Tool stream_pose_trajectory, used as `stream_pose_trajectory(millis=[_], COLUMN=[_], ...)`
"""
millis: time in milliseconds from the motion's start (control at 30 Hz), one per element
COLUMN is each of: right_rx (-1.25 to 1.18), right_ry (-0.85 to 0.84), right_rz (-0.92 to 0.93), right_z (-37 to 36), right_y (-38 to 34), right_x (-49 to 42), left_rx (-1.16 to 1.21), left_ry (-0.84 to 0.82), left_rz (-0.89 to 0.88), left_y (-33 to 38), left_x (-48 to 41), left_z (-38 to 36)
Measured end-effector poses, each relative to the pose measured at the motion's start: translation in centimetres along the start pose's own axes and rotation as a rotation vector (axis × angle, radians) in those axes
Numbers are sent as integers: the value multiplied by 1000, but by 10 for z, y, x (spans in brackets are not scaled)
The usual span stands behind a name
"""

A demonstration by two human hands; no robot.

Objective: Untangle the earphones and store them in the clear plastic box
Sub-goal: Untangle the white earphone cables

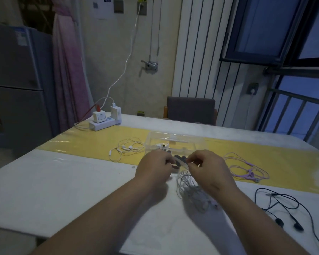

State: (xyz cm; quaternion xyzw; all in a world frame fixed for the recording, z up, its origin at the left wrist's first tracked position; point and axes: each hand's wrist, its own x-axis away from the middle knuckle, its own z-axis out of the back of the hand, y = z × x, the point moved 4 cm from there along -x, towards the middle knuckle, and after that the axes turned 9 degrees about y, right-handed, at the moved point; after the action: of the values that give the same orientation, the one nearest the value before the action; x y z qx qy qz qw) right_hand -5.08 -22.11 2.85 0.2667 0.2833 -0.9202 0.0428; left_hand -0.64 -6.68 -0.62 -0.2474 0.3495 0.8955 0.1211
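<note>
My left hand [156,167] and my right hand [208,169] are raised side by side over the table, both pinching a tangled grey-white earphone cable [189,190] that hangs in loops below my right hand. Just behind my fingers stands the clear plastic box [173,143] with white earbuds and small dark pieces inside. White earphones [126,149] lie loose to the left of the box. Pink earphones [247,169] lie to the right on the yellow strip. Black earphones [284,208] lie at the near right.
A white power strip [104,122] with chargers and cables sits at the far left corner of the table [63,181]. A grey chair [191,109] stands behind the far edge. A window railing is on the right, a fridge on the left.
</note>
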Motion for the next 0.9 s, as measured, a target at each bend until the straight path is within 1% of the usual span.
stream_pose_trajectory(millis=[67, 233, 333, 433, 533, 600, 633, 700, 767, 800, 833, 900], right_rx=[-33, -62, -71, -37, 2, -11, -21, -40, -53, -54, -54, -61], right_ry=[2, 9, -7, 0, 51, 98, 113, 108, 90, 83, 81, 83], right_rz=[-3, 75, 119, 190, 312, 378, 401, 431, 464, 477, 482, 487], right_z=[-1, -7, -22, -38, -47, -50, -51, -56, -59, -61, -61, -61], right_y=[-3, -20, -29, -34, -37, -39, -39, -39, -40, -40, -40, -41], right_x=[-8, -37, -46, -50, -50, -48, -46, -44, -41, -40, -39, -40], left_rx=[44, 106, 81, 3, -56, -179, -262, -421, -526, -564, -608, -676], left_ry=[88, 262, 332, 357, 331, 283, 223, 32, -130, -162, -159, -89], left_rz=[4, 26, 93, 206, 335, 347, 335, 306, 292, 288, 277, 255], left_y=[-3, -18, -32, -54, -81, -98, -106, -119, -128, -130, -130, -127], left_x=[1, -9, -20, -33, -50, -56, -57, -54, -51, -51, -52, -54], left_z=[14, 39, 46, 47, 47, 43, 38, 21, 9, 6, 7, 14])
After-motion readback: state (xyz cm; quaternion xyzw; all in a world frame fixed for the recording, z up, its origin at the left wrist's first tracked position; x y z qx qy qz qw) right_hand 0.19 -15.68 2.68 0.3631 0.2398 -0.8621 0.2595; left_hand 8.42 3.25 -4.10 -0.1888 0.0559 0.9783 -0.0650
